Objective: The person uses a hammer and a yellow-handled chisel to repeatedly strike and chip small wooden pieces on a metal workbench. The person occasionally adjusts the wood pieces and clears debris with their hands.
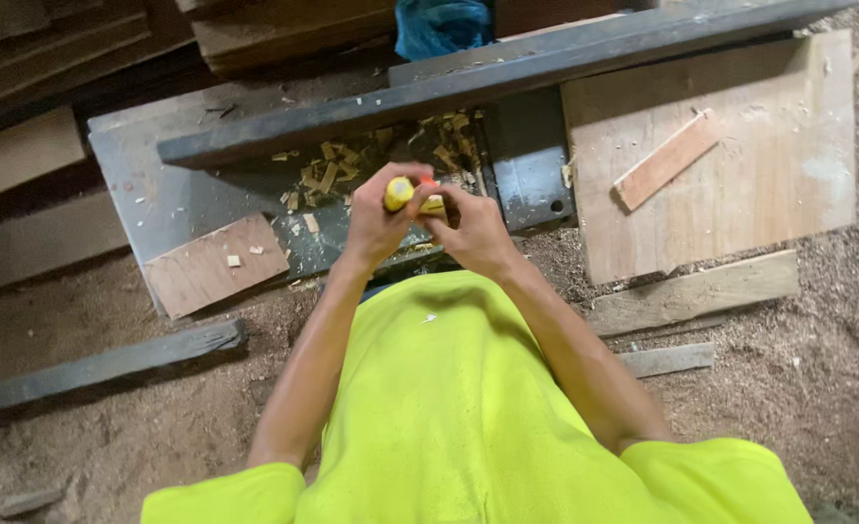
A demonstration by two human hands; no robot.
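Observation:
My left hand (376,221) is closed around a small yellow cylinder-shaped object (398,193), held upright in front of my chest. My right hand (470,228) meets it from the right, fingers pinching a yellow and orange part (432,200) of the same object. Both hands hover above a grey metal machine table (158,184) strewn with wood chips (337,173). My bright yellow-green shirt (449,408) fills the lower middle of the view.
A long dark metal fence bar (507,70) crosses the machine. A small plywood square (216,264) lies at left, and a large board (740,184) with a thin wood strip (667,160) on it lies at right. Planks and sawdust cover the floor. Blue cloth (441,24) sits at top.

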